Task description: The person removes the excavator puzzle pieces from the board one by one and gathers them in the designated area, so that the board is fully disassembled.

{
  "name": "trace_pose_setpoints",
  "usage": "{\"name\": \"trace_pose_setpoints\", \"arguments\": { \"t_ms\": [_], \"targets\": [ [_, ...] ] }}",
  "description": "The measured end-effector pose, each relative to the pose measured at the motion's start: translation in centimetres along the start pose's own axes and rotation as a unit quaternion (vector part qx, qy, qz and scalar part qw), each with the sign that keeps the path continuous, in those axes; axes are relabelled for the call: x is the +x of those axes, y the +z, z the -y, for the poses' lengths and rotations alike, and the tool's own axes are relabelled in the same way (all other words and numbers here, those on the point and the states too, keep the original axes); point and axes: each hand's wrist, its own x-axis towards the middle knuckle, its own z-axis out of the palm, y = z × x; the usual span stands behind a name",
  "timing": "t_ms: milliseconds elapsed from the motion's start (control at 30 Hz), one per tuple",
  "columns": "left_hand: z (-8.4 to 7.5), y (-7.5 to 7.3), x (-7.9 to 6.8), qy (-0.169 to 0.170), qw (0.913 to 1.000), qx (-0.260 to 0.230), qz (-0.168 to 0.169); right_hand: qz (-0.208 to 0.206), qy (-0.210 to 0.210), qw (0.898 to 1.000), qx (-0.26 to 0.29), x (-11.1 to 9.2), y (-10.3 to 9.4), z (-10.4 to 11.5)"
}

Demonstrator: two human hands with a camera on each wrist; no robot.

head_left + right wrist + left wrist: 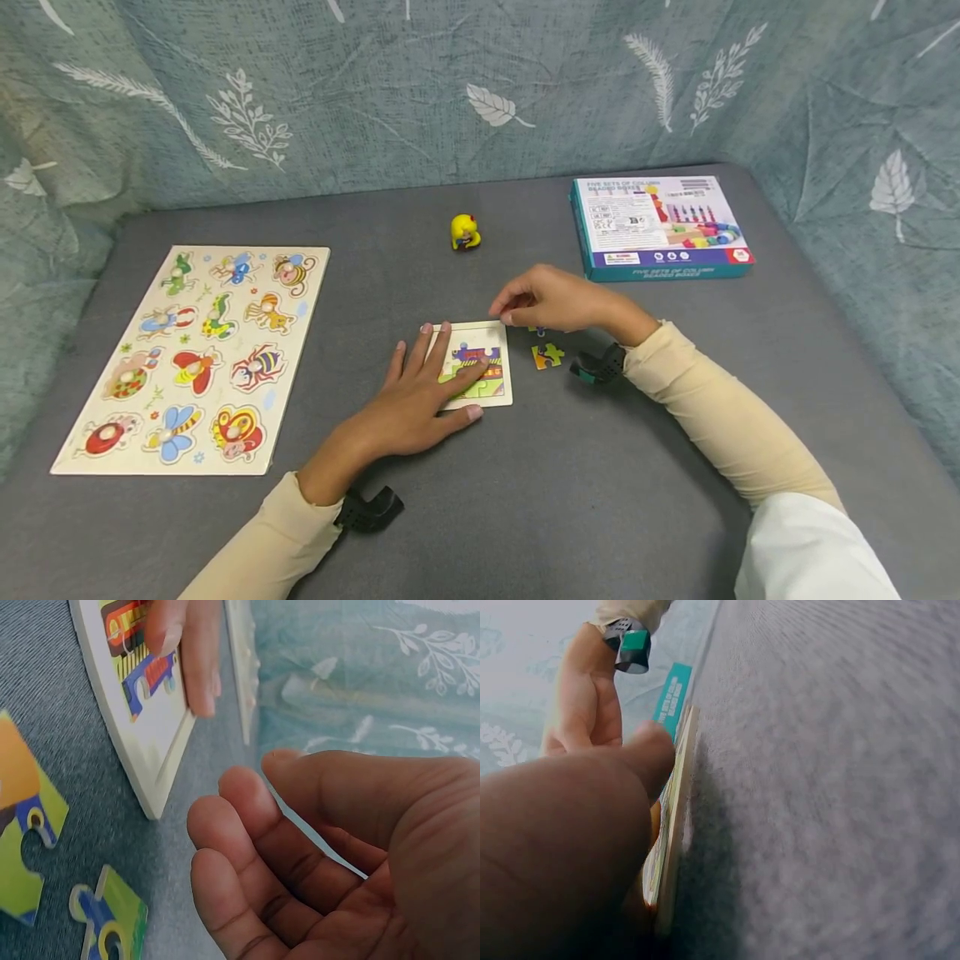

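Soft, fairly even light, apparently from overhead, fills the head view; a broad, soft-edged shadow darkens the bench (pixel 585 508) beneath the right sleeve (pixel 735 408). Large lettering on the box (pixel 671 225) reads sharply, while its small print smears. In the left wrist view, the left grip (pixel 562 840) looms dim and out of focus, the curtain (pixel 510 682) washes out pale, and a dark shadow hugs the puzzle board (pixel 681 825). The right wrist view renders the right grip (pixel 337 862) fairly crisply against a blurred, hazy background, palest at the top right.
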Motion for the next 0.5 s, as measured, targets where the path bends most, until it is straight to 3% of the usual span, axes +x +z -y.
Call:
{"name": "trace_pose_setpoints", "arguments": {
  "t_ms": [500],
  "targets": [
    [0.1,0.0,0.0,0.001,0.9999,-0.015,-0.007,0.02,-0.029,0.999,0.033,1.7,1.5,0.5]
  ]
}}
